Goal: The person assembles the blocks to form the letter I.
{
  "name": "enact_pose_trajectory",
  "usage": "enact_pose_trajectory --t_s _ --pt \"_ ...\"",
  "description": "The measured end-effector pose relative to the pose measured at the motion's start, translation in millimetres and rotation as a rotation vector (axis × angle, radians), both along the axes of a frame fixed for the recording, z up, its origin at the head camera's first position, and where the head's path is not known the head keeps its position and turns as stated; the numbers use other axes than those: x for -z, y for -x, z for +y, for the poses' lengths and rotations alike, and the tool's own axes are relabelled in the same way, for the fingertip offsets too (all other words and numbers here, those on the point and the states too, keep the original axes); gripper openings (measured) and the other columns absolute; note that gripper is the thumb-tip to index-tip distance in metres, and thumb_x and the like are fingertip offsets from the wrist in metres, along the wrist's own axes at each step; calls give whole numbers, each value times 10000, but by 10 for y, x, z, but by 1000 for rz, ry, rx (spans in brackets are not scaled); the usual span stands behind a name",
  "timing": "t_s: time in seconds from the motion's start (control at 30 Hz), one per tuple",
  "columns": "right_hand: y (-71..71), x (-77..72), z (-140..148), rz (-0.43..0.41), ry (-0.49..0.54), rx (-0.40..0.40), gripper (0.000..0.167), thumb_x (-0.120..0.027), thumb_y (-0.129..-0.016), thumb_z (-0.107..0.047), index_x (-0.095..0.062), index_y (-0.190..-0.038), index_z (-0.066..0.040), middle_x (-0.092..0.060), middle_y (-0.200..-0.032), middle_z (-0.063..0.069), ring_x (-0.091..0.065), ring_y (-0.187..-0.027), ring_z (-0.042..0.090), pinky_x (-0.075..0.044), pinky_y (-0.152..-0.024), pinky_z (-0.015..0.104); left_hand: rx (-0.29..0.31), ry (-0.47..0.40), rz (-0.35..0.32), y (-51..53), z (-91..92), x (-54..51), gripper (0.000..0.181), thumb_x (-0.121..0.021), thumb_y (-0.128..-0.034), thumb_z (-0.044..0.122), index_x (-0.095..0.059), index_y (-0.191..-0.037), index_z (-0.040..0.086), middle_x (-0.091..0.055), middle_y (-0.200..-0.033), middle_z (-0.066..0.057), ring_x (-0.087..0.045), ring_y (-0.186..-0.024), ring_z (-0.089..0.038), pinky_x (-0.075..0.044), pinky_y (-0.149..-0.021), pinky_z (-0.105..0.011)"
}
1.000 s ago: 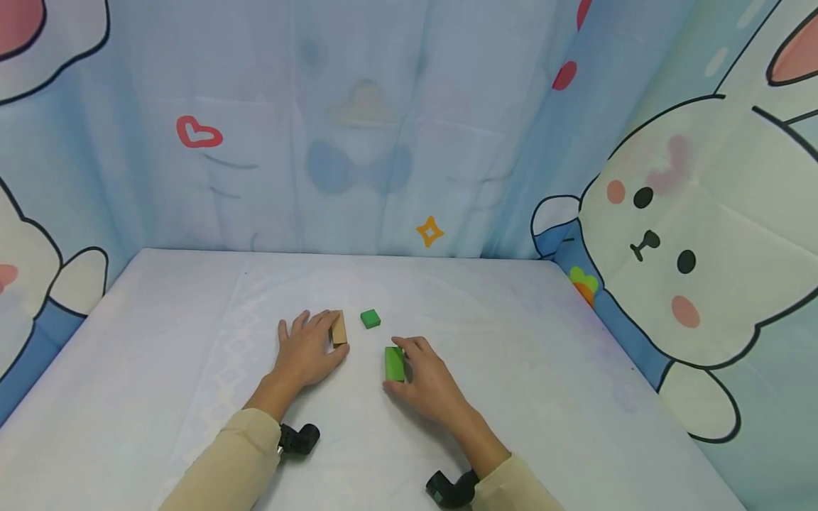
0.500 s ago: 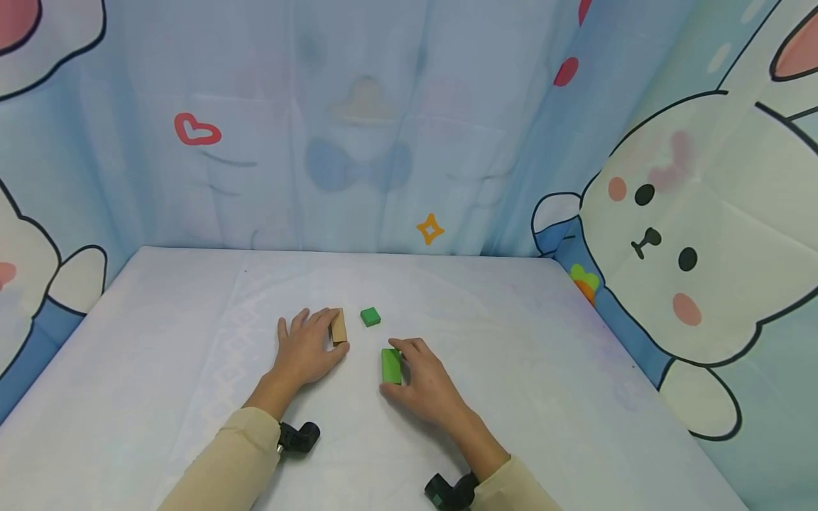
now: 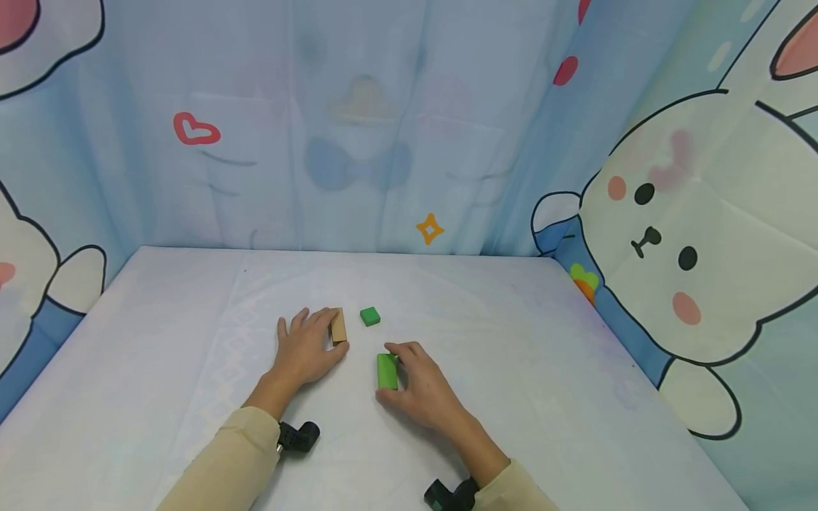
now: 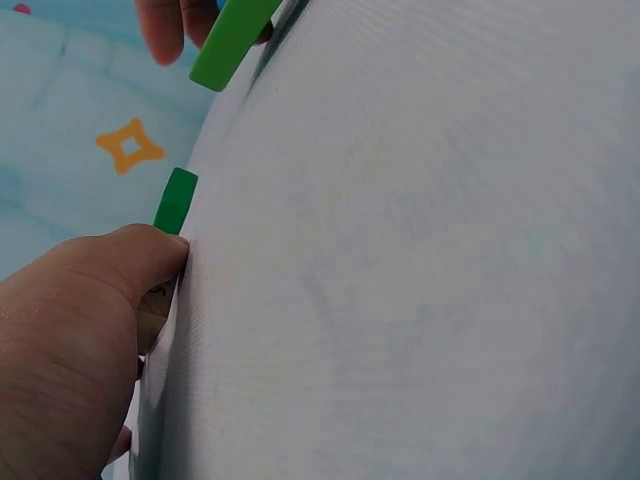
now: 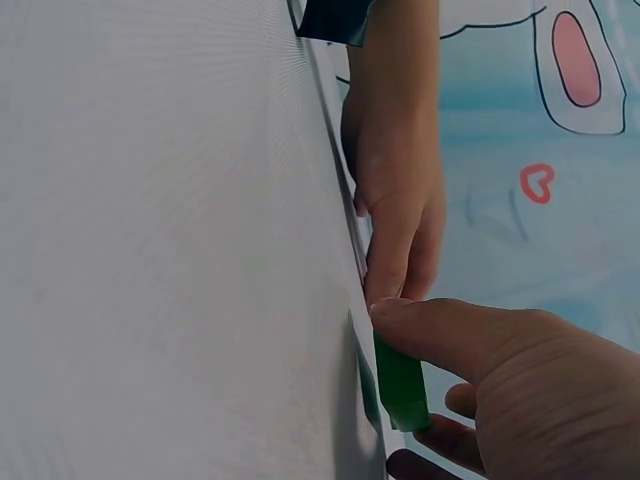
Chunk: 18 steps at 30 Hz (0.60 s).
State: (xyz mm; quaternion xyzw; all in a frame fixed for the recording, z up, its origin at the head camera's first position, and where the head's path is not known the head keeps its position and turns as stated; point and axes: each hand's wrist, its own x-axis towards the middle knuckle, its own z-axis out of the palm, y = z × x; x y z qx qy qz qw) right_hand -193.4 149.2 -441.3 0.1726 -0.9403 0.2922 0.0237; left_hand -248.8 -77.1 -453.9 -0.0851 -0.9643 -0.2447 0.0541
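Note:
The left hand [image 3: 304,353] holds a small tan wooden block [image 3: 339,327] between thumb and fingers on the tabletop. Its thumb covers much of that block [image 4: 153,312] in the left wrist view. To the right, the right hand [image 3: 424,387] pinches a light green block [image 3: 386,372] between thumb and index finger, one at each end. The right wrist view shows this green block [image 5: 401,384] under the thumb. A smaller dark green block [image 3: 370,316] lies by itself to the right of the tan block, touched by neither hand.
A white cloth covers the table [image 3: 543,397]. Behind it hangs a light blue printed curtain [image 3: 255,191], with a large rabbit figure on the right. Black devices are strapped at the left wrist [image 3: 299,437] and right wrist [image 3: 451,495].
The right hand has slid the light green block slightly left and nearer the table's front. The left hand, the tan block and the dark green block have stayed in place.

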Motion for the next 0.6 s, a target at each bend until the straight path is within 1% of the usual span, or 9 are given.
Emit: enact_pose_trajectory --t_s 0.1,0.27,0.43,0.6 --pt "-7 -16 -7 -8 -5 -10 743 -886 -813 -229 -554 -1457 -66 -591 -1374 123 -616 -1267 289 -524 -1066 463 2 7 1 5 3 -11 678 -671 -944 413 -494 -1529 119 -495 -1578 -141 -331 -1502 -487 -127 -1182 -776" --pt "-38 -26 -30 -10 -18 -25 750 -889 -813 -254 -553 -1458 -74 -596 -1369 115 -619 -1265 285 -523 -1065 463 5 10 -18 3 4 -19 688 -665 -954 426 -475 -1544 127 -476 -1595 -135 -313 -1515 -482 -104 -1193 -769" --pt "-64 -22 -52 5 -26 -57 747 -894 -805 -275 -566 -1445 -70 -608 -1350 108 -632 -1226 269 -535 -1038 458 2 9 -15 9 0 -10 690 -663 -955 431 -473 -1545 128 -478 -1594 -130 -313 -1516 -478 -102 -1193 -770" --pt "-99 -9 -76 19 -62 -77 738 -890 -805 -311 -579 -1433 -82 -618 -1333 90 -638 -1191 247 -544 -1018 445 4 2 -7 2 -5 -4 683 -668 -948 419 -486 -1535 122 -487 -1585 -139 -322 -1508 -487 -105 -1188 -775"
